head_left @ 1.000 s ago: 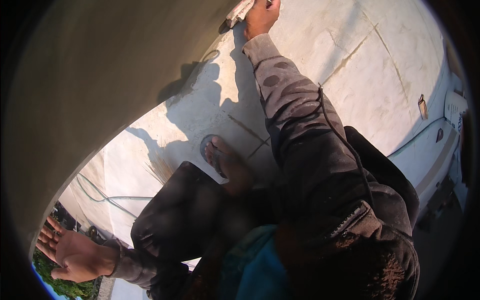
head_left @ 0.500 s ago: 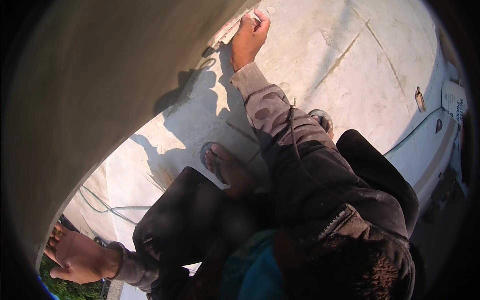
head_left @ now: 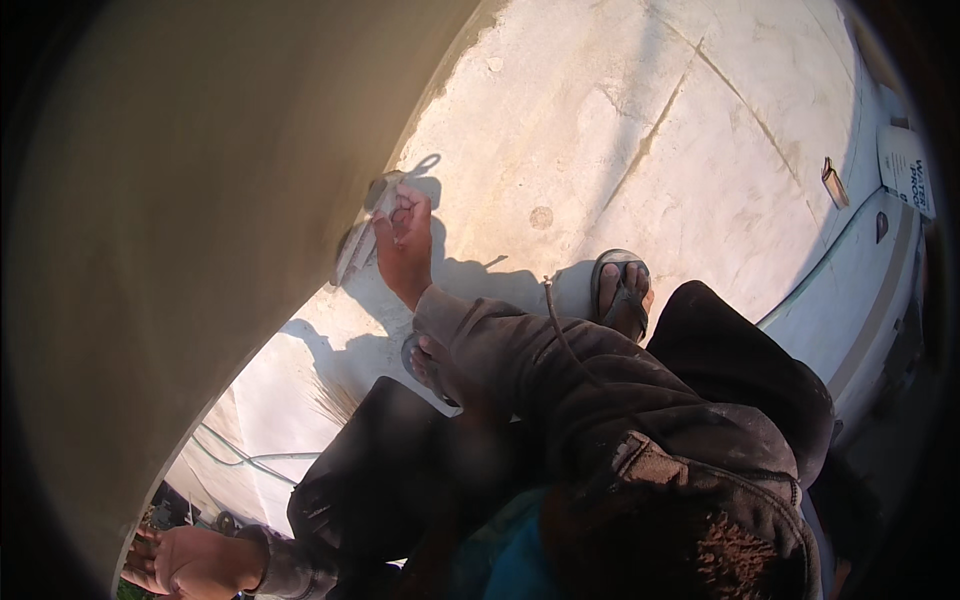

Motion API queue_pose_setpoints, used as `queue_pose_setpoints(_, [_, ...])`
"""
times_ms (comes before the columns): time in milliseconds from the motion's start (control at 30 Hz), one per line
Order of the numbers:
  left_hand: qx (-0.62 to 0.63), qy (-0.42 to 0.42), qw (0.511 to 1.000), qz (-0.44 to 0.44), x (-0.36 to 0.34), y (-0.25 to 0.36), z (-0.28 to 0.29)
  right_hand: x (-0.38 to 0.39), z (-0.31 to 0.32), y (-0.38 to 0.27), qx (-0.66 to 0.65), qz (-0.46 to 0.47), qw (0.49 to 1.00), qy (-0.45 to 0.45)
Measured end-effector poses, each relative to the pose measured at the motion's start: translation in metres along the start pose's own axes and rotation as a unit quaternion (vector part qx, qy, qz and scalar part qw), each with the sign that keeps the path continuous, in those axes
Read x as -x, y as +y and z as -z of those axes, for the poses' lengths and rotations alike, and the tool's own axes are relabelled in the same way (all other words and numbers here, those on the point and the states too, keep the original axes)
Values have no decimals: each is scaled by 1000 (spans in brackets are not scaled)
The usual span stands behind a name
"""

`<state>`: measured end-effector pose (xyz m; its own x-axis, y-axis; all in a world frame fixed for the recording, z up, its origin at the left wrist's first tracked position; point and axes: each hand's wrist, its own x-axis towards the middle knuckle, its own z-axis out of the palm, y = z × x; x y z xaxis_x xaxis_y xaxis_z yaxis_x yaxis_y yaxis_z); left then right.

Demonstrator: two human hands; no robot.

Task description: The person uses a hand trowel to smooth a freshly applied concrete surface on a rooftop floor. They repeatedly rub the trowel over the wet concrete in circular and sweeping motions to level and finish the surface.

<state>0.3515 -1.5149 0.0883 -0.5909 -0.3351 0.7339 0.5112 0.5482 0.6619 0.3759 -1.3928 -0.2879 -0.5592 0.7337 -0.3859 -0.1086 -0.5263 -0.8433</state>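
Note:
A broad grey-brown wall (head_left: 200,190) with a smooth, plaster-like face fills the left side. Low on it, near where it meets the floor, my right hand (head_left: 406,245) is closed on a flat, pale plastering trowel (head_left: 354,250). The trowel lies along the wall, its outline partly blurred and its grip hidden by my fingers. At the lower left, my left hand (head_left: 195,560) rests against the wall's near edge with its fingers stretched out, holding nothing.
My sandalled feet (head_left: 622,290) stand on the pale, cracked floor (head_left: 560,130). Broom-like bristles (head_left: 335,402) and a thin green hose (head_left: 240,458) lie near my left knee. On the right are a small brown piece (head_left: 834,184), a white printed package (head_left: 905,165) and another hose.
My right hand has swept the trowel along the wall's foot, back toward me and to the left. My left hand stays on the wall edge, slightly lower in view.

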Motion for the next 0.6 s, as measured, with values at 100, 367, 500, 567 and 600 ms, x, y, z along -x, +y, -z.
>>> queue_pose_setpoints(100, [254, -67, 965, -17, -20, -14, 37, -174, 25, -73, -3, 139, 981, 138])
queue_pose_setpoints(367, [24, -72, 978, -195, -21, 1, 70, -297, 14, -185, -136, 74, 980, 128])
queue_pose_setpoints(500, [92, -83, 949, -291, 7, 51, -14, -118, -27, -14, 127, 106, 983, 85])
queue_pose_setpoints(567, [185, -108, 943, -254, 26, 66, -52, -6, -33, 22, 97, 7, 992, -74])
queue_pose_setpoints(600, [194, -136, 942, -238, 29, 74, -56, 4, -33, 18, 81, 10, 994, -71])
